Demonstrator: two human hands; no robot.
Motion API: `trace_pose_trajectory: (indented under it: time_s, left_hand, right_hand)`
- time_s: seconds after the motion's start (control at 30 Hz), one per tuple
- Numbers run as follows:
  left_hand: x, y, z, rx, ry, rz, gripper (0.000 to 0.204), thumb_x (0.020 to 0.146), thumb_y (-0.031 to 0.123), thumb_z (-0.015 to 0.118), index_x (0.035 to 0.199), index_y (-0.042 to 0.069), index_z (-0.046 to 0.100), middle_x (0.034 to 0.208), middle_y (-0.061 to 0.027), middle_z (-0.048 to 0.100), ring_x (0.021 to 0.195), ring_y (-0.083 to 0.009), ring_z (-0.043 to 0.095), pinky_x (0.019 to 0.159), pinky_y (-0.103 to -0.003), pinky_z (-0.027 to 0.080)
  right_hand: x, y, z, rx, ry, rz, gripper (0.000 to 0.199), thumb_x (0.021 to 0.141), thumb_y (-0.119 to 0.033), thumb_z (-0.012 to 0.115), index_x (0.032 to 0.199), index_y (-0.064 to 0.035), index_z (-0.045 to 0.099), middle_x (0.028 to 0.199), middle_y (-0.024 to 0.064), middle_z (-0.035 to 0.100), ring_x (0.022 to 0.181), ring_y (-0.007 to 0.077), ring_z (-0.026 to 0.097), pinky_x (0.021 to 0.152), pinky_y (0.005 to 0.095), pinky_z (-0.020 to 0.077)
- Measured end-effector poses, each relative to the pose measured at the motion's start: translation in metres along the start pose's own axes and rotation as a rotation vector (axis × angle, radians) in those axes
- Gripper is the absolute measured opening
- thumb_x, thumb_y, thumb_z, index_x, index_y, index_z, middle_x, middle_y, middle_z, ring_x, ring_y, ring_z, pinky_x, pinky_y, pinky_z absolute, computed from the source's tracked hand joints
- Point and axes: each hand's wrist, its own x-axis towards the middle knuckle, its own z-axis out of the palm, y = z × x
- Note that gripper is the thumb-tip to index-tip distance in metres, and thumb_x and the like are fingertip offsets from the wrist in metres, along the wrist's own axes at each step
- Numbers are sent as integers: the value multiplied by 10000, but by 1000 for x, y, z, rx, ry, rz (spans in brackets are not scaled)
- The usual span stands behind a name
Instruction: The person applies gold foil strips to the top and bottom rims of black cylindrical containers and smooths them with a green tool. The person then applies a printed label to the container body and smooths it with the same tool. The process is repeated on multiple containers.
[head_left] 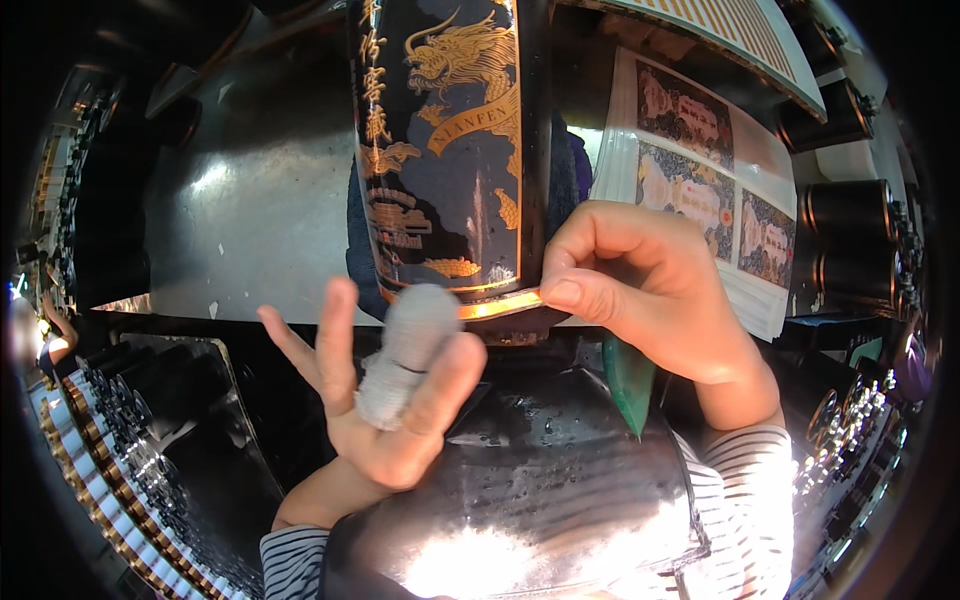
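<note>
A tall black bottle (450, 90) with a dark label showing a gold dragon and a gold band along its lower edge stands upright in the middle, close in front of me. My left hand (385, 400) is spread open below it. One finger is wrapped in grey tape, and its tip rests on the label's bottom edge. My right hand (640, 285) is curled at the bottle's lower right, with the thumb pressed on the gold band. A green pointed tool (628, 385) sticks down from under its palm.
A stack of printed label sheets (700, 170) lies to the right on a grey metal table (250, 200). Black cylinders (850, 210) line the right side. Rows of black bottles (130, 430) fill the lower left. A glossy black rounded surface (540, 490) lies below my hands. Another person's hand (55, 335) shows at far left.
</note>
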Motion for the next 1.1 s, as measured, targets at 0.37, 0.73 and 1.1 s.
trace_pose_trajectory:
  time_s: [0.37, 0.73, 1.1]
  left_hand:
    - [49, -3, 21, -63, 81, -53, 715, 758, 237, 740, 1328, -28, 399, 1304, -205, 482, 1241, -355, 422, 1087, -573, 166]
    - [3, 6, 1, 120, -6, 33, 354, 820, 94, 657, 1166, 169, 645, 1239, -157, 553, 1289, -458, 350, 1038, -714, -11]
    - [51, -10, 23, -138, 131, -136, 659, 745, 197, 745, 1307, -5, 467, 1335, -192, 471, 1226, -345, 452, 1107, -564, 120]
  right_hand:
    - [-3, 2, -4, -66, 68, -17, 160, 895, -128, 622, 831, 17, 603, 687, 18, 587, 603, 44, 503, 532, 203, 396]
    - [3, -8, -1, -43, -6, 75, 164, 857, -126, 680, 790, 0, 601, 728, -12, 581, 644, 31, 507, 575, 178, 400]
    - [-3, -2, 0, -28, 71, 33, 129, 854, -104, 670, 811, 1, 609, 659, 0, 589, 593, 31, 509, 522, 189, 385]
